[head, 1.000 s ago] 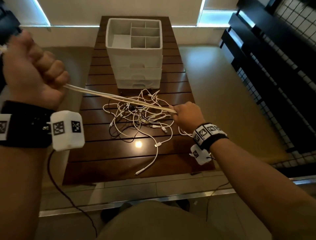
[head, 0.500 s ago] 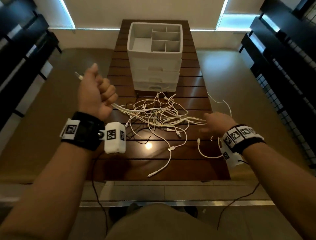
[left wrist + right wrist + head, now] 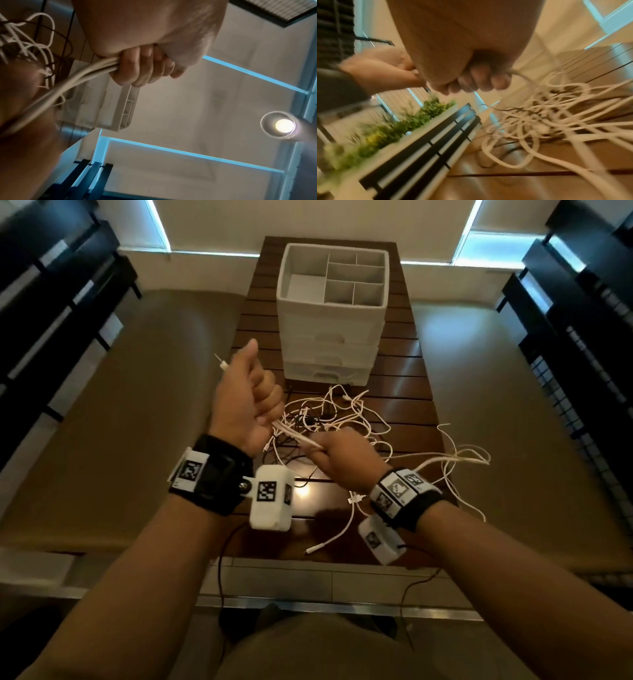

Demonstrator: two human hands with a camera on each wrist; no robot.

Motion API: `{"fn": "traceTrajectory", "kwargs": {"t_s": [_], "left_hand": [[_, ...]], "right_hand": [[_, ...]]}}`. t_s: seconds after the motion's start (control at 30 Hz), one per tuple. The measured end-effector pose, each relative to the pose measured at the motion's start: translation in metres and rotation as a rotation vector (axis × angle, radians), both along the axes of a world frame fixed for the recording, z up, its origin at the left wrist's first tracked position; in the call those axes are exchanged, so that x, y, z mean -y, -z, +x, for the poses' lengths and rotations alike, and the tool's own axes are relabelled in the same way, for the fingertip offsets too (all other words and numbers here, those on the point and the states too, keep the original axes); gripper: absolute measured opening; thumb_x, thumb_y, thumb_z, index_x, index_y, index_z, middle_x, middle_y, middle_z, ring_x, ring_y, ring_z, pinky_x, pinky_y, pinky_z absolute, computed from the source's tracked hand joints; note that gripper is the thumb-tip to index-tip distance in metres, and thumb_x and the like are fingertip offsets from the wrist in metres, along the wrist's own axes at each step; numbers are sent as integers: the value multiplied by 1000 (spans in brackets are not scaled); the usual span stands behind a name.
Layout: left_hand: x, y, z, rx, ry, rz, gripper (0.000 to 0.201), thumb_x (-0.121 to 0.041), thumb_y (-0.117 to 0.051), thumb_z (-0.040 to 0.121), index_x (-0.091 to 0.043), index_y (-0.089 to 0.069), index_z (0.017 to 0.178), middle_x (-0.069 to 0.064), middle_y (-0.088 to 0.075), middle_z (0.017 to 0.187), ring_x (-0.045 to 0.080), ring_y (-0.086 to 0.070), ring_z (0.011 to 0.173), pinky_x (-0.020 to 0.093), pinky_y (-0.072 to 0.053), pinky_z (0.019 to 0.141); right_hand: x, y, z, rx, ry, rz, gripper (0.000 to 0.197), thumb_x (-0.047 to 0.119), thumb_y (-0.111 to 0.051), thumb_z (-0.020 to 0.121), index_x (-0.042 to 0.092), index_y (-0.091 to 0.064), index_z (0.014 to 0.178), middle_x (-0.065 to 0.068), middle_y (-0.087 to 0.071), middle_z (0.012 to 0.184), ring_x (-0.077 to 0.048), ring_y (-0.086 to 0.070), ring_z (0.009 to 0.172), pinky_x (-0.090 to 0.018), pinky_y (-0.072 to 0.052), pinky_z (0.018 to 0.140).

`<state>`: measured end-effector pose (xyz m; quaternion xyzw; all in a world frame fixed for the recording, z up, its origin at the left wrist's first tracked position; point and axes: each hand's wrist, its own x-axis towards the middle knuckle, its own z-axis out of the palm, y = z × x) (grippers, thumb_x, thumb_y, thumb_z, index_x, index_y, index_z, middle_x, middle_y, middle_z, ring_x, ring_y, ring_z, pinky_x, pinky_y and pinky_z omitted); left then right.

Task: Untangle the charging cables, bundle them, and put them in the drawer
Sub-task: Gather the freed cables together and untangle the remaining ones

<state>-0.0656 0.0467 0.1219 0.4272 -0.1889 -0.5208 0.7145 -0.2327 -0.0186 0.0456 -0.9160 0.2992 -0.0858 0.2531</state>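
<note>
Over wooden table [image 3: 404, 392], white cables [image 3: 294, 436] run between both fists' fingers [image 3: 137, 70].

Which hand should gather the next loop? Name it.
Right, probably. The right hand holds the white strands nearest the cable tangle; the left hand grips the folded bundle, plug end poking out.
</note>
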Motion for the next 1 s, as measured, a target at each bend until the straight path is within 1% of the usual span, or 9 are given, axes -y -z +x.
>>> {"fn": "traceTrajectory", "kwargs": {"t_s": [0.13,0.27,0.37,0.47,0.53,0.63,0.73,0.87,1.0], "left_hand": [[-9,3,10,-16,-91,44,55,-31,-55,107,-28,-30,58,-9,-19,48,8,-15,39,22,-18,34],[-14,-2,30,-57,-185,20,54,-26,-59,103,-28,-31,57,-9,-18,49,8,-13,41,22,-17,36],[-16,-7,47,-50,-204,11,54,-27,-60,102,-28,-31,57,-8,-17,50,9,-12,42,22,-17,36],[-14,-2,44,22,-188,36,52,-28,-60,102,-29,-34,58,-8,-18,51,9,-13,43,23,-18,37],[-12,1,44,27,-181,35,52,-29,-61,102,-28,-35,57,-8,-19,51,9,-14,43,23,-18,37],[-14,4,52,17,-210,38,54,-32,-61,102,-28,-33,57,-8,-19,51,9,-13,43,23,-18,37],[-14,12,56,13,-240,58,55,-35,-59,104,-28,-33,56,-8,-18,52,10,-13,44,24,-16,38],[-13,21,52,-3,-249,72,54,-37,-54,106,-27,-27,61,-7,-16,52,10,-11,43,24,-14,38],[-21,24,48,11,-132,98,53,-39,-53,107,-27,-28,62,-8,-17,51,9,-13,41,22,-15,35]], "right_hand": [[16,19,-46,-136,83,-158,36,53,-51,101,23,-67,91,2,-66,77,-27,-64,79,-38,-50,69],[38,40,-94,-352,263,-100,38,54,-56,99,22,-74,90,-6,-71,85,-32,-68,86,-38,-52,71],[45,58,-127,-537,339,45,52,55,-49,100,20,-61,65,-5,-63,76,-32,-66,77,-35,-48,64],[44,64,-129,-516,371,125,49,53,-50,99,19,-60,65,-8,-67,79,-30,-66,72,-37,-55,66],[45,56,-127,-539,344,93,51,65,-51,97,25,-61,67,-4,-67,80,-26,-67,74,-37,-56,67],[49,35,-126,-515,249,148,57,83,-62,78,30,-63,98,4,-67,97,-16,-63,88,-35,-54,75],[48,8,-112,-250,172,261,87,82,-71,69,26,-54,135,2,-57,129,-15,-56,113,-38,-54,95],[42,-11,-67,137,186,40,42,57,-66,93,22,-63,114,4,-61,110,-9,-59,98,-23,-49,83],[62,9,-41,144,305,27,11,28,-64,100,18,-66,104,1,-68,100,-16,-63,89,-41,-55,86]]}}
